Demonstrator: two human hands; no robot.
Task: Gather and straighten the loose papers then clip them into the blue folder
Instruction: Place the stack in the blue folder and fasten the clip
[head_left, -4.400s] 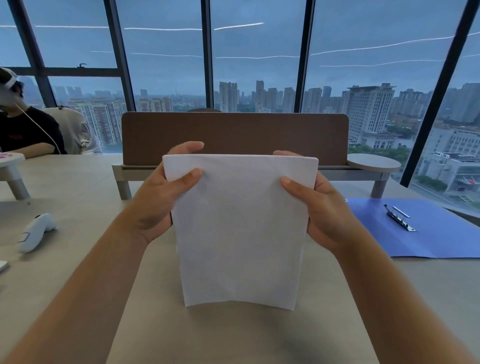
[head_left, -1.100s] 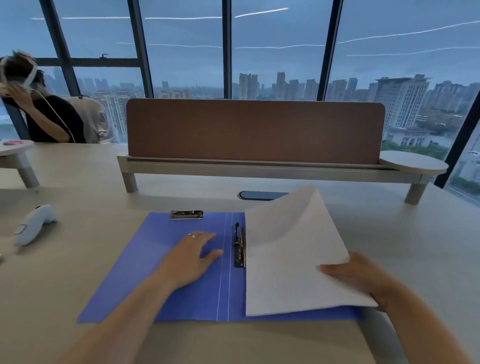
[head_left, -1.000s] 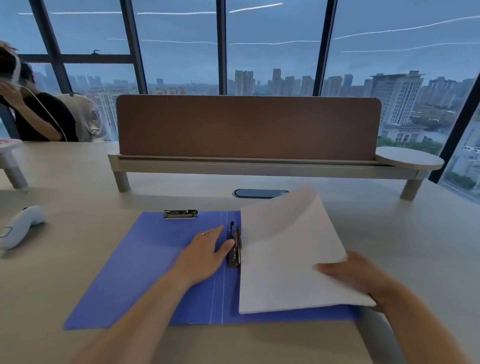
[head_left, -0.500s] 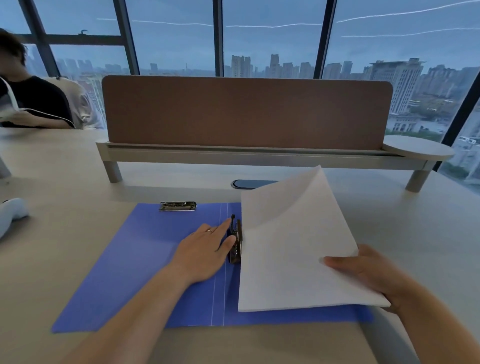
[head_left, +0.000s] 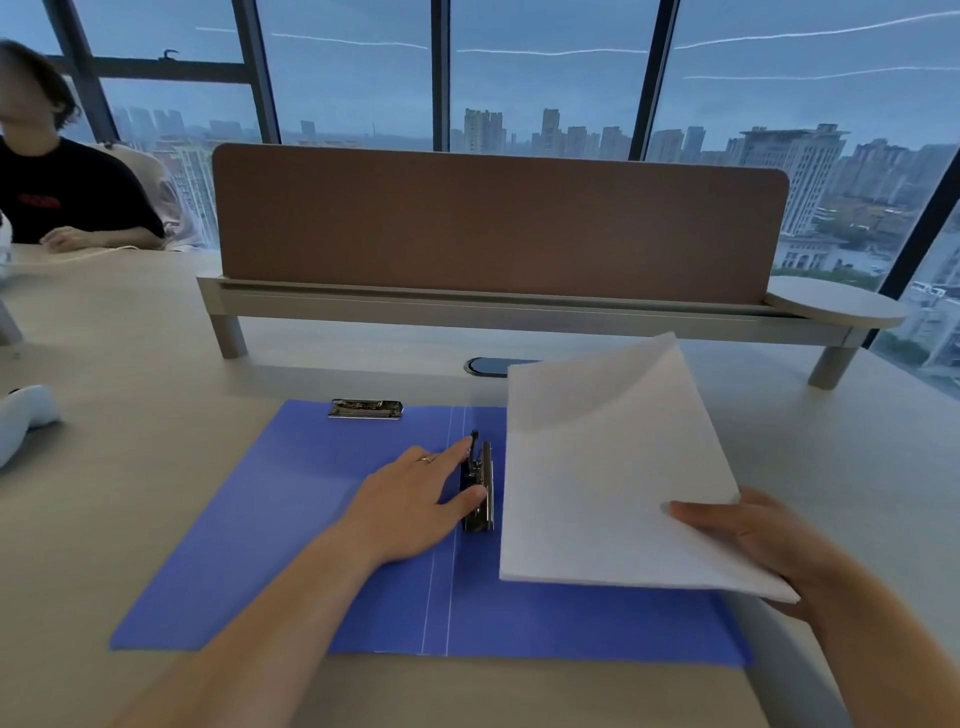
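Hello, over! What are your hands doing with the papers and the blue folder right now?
Left hand at spine clip, fingers on its lever. Right hand holds paper stack over open blue folder. Papers not clipped yet. Nothing blocking.

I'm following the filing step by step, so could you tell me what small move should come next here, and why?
Probably the left hand should lift the lever of the spine clip it touches. The paper stack, held by the right hand, lies beside that clip on the open blue folder, apparently not yet under it. Once it is raised, the stack's edge could slide in.
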